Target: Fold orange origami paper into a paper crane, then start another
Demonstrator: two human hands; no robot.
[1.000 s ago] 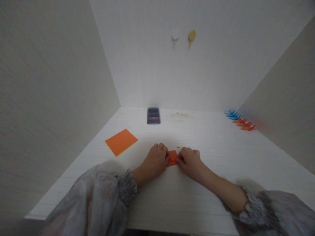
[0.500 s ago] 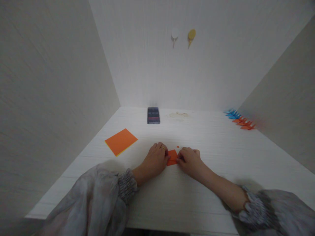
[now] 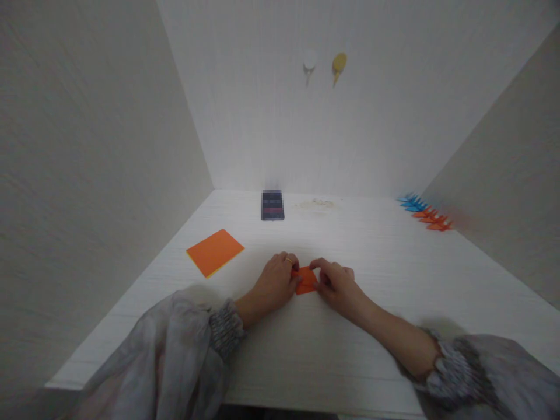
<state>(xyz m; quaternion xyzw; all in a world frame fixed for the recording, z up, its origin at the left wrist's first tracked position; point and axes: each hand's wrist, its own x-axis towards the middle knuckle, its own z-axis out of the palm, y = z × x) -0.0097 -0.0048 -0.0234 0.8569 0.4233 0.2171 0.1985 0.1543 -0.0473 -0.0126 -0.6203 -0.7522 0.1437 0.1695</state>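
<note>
A small folded piece of orange paper [image 3: 307, 280] lies on the white table between my two hands. My left hand [image 3: 279, 283] is closed on its left edge, thumb below and fingers above, with a ring on one finger. At the right side, my right hand [image 3: 333, 282] has its thumb against the edge and its index finger curved over the upper right corner. Part of the paper's edges is hidden under the fingers. Left of my hands rests a stack of orange paper sheets [image 3: 215, 252] with a yellow edge showing.
A dark, blurred-out phone-like device [image 3: 272, 205] lies near the back wall. Several blue folded paper figures [image 3: 412, 203] and orange folded paper figures [image 3: 433, 219] line the right wall. A white hook [image 3: 310, 61] and a yellow hook [image 3: 339, 62] hang on the back wall.
My right index finger has moved from the paper's right edge up and left to its upper corner. A tiny orange spot above the paper no longer shows. My left hand has barely moved.
</note>
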